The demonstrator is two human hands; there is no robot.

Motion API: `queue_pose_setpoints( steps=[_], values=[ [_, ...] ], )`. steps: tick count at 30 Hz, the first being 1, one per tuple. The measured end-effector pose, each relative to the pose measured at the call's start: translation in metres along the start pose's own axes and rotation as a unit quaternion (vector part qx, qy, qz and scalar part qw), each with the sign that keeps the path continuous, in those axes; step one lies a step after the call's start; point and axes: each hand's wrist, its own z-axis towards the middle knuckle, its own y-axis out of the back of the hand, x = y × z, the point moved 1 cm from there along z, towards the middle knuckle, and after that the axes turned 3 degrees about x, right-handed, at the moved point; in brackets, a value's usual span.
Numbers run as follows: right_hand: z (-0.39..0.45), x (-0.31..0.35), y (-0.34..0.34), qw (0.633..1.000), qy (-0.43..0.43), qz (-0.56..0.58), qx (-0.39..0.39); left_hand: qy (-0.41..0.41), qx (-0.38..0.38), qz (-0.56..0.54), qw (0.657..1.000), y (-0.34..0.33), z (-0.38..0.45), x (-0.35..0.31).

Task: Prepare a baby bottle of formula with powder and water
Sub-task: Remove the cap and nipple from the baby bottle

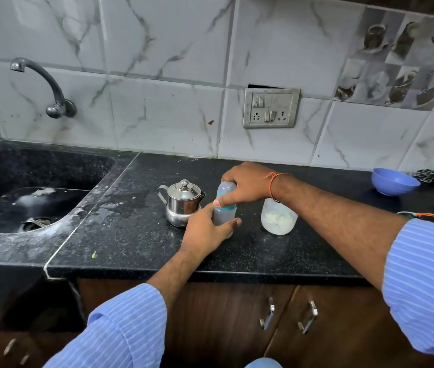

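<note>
On the table [136, 243], just right of the steel pot [182, 203], the baby bottle [224, 211] stands upright. Left hand [205, 229] wraps its body; right hand [242, 184] grips its cap [226, 188]. The plastic looks light, stiff and smooth, so holding the body low seems safest.

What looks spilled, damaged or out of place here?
White residue is smeared across the sink and its counter edge. A dark gap shows in the tile above the switch plate. The bottle stands upright, unspilled.

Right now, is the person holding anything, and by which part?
Yes, the baby bottle. The left hand grips its body low down, and the right hand grips the clear cap on top.
</note>
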Motion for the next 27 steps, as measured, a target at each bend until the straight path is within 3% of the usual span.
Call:
queue_pose_setpoints(
  steps=[7, 15, 21, 27],
  values=[
    [-0.004, -0.014, 0.058, 0.993, -0.041, 0.106, -0.013, 0.007, 0.003, -0.004, 1.0, 0.001, -0.002, 0.0],
    [0.01, -0.046, 0.03, 0.941, -0.129, 0.304, -0.065, 0.012, -0.006, -0.014, 1.0, 0.0, -0.009, -0.001],
    [0.026, -0.061, 0.004, 0.942, -0.144, 0.298, -0.061, 0.015, -0.01, -0.025, 1.0, 0.002, -0.012, -0.002],
    [0.044, -0.064, -0.019, 0.953, -0.116, 0.28, 0.016, 0.012, -0.021, -0.046, 0.999, 0.002, -0.012, -0.001]
  ],
)
